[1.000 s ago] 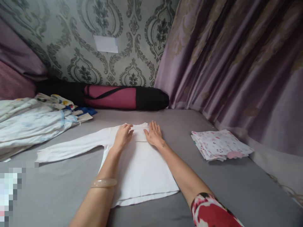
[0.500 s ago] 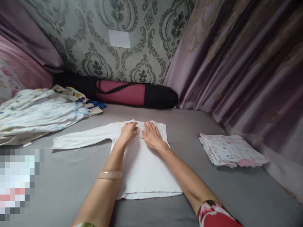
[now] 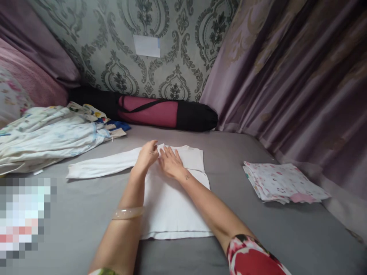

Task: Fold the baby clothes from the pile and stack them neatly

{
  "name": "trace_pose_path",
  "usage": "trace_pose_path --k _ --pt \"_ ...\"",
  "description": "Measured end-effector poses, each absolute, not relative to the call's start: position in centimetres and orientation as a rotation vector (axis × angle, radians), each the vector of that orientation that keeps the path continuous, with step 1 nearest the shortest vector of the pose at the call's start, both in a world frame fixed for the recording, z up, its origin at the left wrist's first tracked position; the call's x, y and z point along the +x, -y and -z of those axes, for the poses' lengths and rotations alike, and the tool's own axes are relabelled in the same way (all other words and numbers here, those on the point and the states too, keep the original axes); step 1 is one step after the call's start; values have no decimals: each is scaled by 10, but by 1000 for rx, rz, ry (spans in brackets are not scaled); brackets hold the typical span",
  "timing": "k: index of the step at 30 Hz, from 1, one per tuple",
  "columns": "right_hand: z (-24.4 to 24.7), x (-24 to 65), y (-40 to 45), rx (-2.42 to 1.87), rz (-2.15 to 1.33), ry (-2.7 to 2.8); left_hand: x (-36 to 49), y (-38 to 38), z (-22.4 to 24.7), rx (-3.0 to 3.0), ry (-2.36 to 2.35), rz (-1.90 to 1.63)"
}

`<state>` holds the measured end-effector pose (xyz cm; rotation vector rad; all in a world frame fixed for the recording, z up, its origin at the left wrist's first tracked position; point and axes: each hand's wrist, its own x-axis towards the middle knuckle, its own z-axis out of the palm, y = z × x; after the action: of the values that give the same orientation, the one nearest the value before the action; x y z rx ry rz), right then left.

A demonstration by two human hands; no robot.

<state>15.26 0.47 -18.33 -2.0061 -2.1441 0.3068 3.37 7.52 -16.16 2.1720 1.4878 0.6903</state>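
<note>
A white long-sleeved shirt (image 3: 177,206) lies flat on the grey sheet, one sleeve stretched out to the left and the right side showing no sleeve sticking out. My left hand (image 3: 149,153) is at the upper left of the shirt, near the collar and shoulder, its fingers curled; what they hold, if anything, is hidden. Just to its right, my right hand (image 3: 171,161) rests palm down on the upper chest of the shirt with its fingers spread.
Rumpled light cloths (image 3: 54,133) lie at the left. Against the patterned wall is a long black and maroon bag (image 3: 151,112). A folded printed cloth (image 3: 286,181) sits at the right, near the purple curtain (image 3: 258,76). A blurred patch covers the lower left.
Both hands have moved left across the upper part of the shirt. My left hand is now at the left shoulder, and more of the shirt's upper right shows. The view has shifted slightly.
</note>
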Motion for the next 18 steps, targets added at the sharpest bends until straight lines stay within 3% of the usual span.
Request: trace_pose_path --k 6,12,18 --pt "206 135 -12 -1975 -328 2148 23 -72 150 2158 -1530 -755" --pt "193 145 -22 -1976 -492 2161 7 -65 127 2119 -1608 -793" --pt "191 148 -48 -1934 -311 2200 -15 -60 104 2056 -1622 -963"
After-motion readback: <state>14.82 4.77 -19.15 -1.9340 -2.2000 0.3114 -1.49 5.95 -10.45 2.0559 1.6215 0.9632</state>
